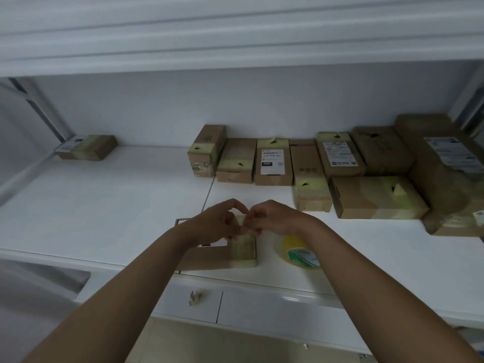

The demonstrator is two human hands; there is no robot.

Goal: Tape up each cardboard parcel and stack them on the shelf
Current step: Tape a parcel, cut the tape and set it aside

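Head view: both my hands meet over the small brown cardboard parcel [225, 254] lying at the front edge of the white tabletop [110, 205]. My left hand [217, 224] and right hand [275, 218] are together, fingertips nearly touching, fingers curled and pinching at the yellowish tape band [242, 247] that wraps the parcel's right end; exactly what each finger grips is blurred. A roll of clear yellowish packing tape with a green-and-white core label [301, 254] lies flat just right of the parcel, partly under my right wrist. Along the back wall, right of centre, a row of taped brown cardboard boxes [272, 166] stands side by side, some with white shipping labels, with two more boxes [377, 196] in front of them and larger ones further right. One flat taped box [87, 148] sits alone at the far left corner. A crumpled scrap of tape [196, 297] clings to the white drawer front [262, 307] below the edge.
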